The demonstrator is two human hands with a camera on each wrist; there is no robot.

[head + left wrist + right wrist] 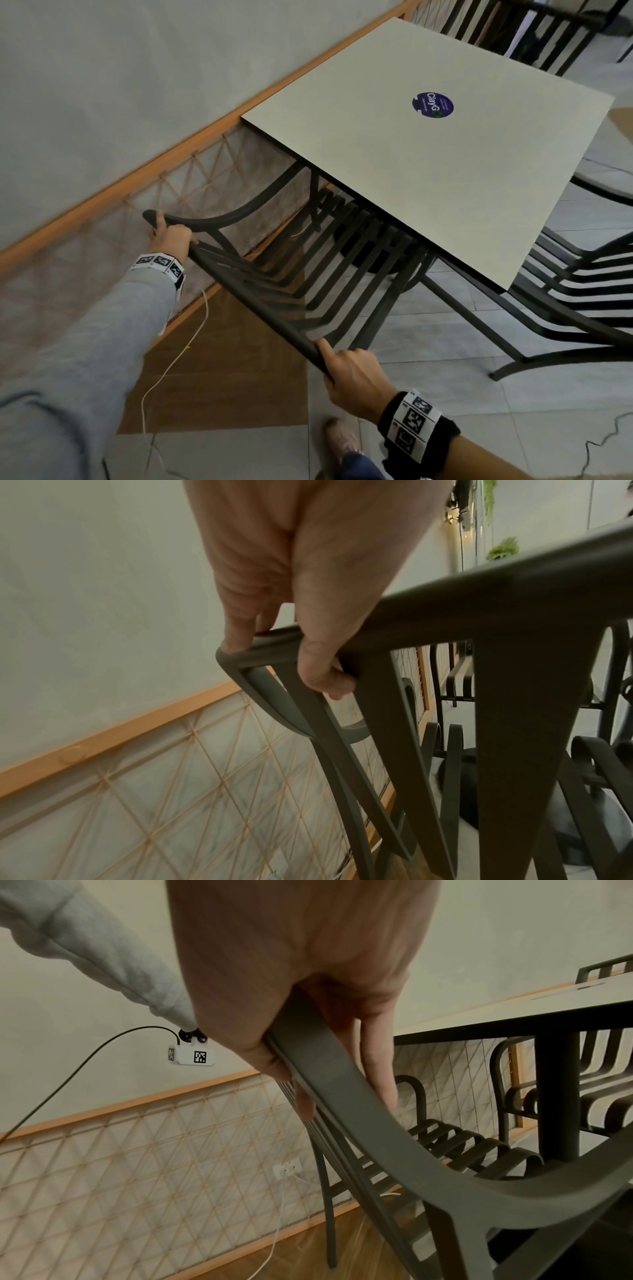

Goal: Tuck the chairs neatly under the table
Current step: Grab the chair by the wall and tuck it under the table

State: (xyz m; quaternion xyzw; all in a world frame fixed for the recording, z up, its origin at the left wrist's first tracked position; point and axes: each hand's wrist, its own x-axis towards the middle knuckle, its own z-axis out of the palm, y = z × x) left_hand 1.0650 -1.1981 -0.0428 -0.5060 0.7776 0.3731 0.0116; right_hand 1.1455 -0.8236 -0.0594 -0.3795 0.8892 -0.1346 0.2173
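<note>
A dark slatted chair stands with its seat partly under the square beige table, its back towards me. My left hand grips the left end of the chair's top rail, fingers curled round the corner. My right hand grips the right end of the same rail, thumb on one side, fingers on the other. A round purple sticker lies on the tabletop. The front of the seat is hidden by the table.
A second dark slatted chair sits at the table's right side, a third chair at the far side. A wall with an orange rail and lattice panel runs along the left. A white cable trails over the floor. My shoe is below.
</note>
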